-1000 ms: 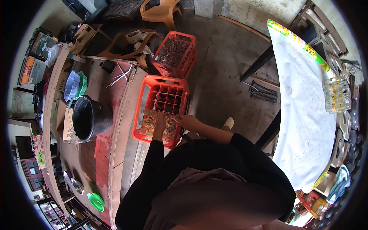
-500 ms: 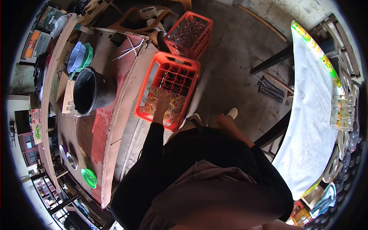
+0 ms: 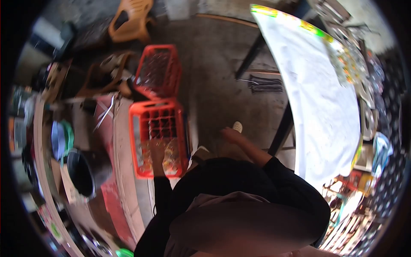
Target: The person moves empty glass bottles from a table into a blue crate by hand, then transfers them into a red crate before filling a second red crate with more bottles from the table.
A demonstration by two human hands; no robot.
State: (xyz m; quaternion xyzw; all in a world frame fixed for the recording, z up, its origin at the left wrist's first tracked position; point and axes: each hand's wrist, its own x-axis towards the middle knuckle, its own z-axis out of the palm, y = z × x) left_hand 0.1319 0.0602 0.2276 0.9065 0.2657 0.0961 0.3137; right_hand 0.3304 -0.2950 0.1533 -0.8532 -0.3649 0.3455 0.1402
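My left hand [image 3: 157, 149] reaches down into a red plastic crate [image 3: 133, 145], over the clear glass bottles [image 3: 172, 158] with orange and yellow prints in its near part. Motion blur smears its fingers, so a grip on a bottle cannot be made out. The far part of the crate shows red dividers [image 3: 160, 124] with dark compartments. Out to my right side, above the floor, my right hand [image 3: 231, 135] hangs with nothing visible in it, its fingers loosely apart.
A second red crate [image 3: 174, 70] of glass bottles stands behind the first. On the left, a wooden bench [image 3: 124, 171] carries a black bucket [image 3: 100, 165]. A white-covered table [image 3: 317, 111] is at right, with clear printed glassware [image 3: 344, 64]. An orange chair [image 3: 132, 19] stands behind.
My view has turned to the right, so the crates and bench appear farther left and more floor shows. My left hand stays over the bottles in the crate; my right hand still hangs beside me.
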